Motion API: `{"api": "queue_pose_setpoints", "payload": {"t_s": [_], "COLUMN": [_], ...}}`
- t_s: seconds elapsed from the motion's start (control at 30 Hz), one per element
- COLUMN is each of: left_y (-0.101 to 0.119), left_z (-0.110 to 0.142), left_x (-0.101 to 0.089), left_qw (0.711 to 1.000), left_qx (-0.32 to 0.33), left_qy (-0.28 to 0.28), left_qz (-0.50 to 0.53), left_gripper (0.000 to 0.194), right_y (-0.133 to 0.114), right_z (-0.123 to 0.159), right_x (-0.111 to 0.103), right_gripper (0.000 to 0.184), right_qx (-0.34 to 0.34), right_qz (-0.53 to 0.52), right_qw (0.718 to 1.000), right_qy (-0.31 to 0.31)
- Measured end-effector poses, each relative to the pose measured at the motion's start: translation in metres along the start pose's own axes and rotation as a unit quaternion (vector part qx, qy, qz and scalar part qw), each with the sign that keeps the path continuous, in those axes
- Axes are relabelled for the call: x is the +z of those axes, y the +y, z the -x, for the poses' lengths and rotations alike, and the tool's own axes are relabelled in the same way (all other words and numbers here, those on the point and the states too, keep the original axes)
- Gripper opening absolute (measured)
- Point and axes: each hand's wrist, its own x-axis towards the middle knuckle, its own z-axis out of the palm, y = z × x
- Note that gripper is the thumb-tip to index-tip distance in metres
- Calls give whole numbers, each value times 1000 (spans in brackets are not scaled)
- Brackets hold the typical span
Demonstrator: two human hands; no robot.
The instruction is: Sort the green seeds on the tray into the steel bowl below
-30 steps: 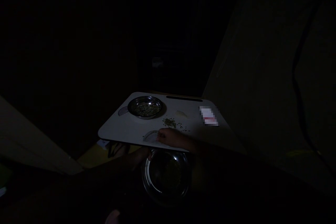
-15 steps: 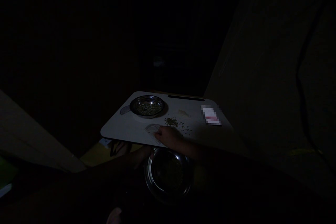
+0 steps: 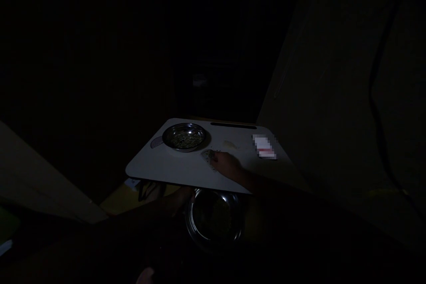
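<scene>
My right hand (image 3: 225,163) is closed on a thin, see-through flat piece (image 3: 207,154) with a rounded outline, whose exact kind I cannot make out. It lies low over the white tabletop, at a small pile of greenish seeds (image 3: 213,165) that my hand partly covers. My left hand (image 3: 185,194) is at the left rim of a steel bowl (image 3: 190,222), just below the table's near edge, with its fingers closed there. Greenish contents show dimly inside that bowl. Another steel bowl (image 3: 166,138), holding more seeds, stands on the table's far left.
The small white table (image 3: 159,169) has a dark slot (image 3: 233,125) along its far edge. A phone-like item with a blurred screen (image 3: 265,147) lies at the right. A pale patch (image 3: 230,144) is near the middle. A wall (image 3: 333,111) rises at the right; the room is very dark.
My right hand has moved right and slightly away with the see-through piece, from bare tabletop to the seeds. My left hand stays at the lower bowl. The view has shifted slightly.
</scene>
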Motion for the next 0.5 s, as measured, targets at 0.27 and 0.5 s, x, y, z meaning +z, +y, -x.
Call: {"api": "queue_pose_setpoints", "payload": {"t_s": [0.27,0.5], "left_y": [-6,-5], "left_z": [-11,-2], "left_x": [3,5], "left_qw": [999,1000], "left_qx": [-29,-2], "left_qy": [-16,7], "left_qz": [22,11], "left_gripper": [17,20], "right_y": [17,19], "right_z": [-8,-12], "right_x": [-6,-8], "right_gripper": [44,41], "right_qx": [15,-5], "right_qz": [12,-10], "right_qw": [1000,1000], "right_qy": [-1,0]}}
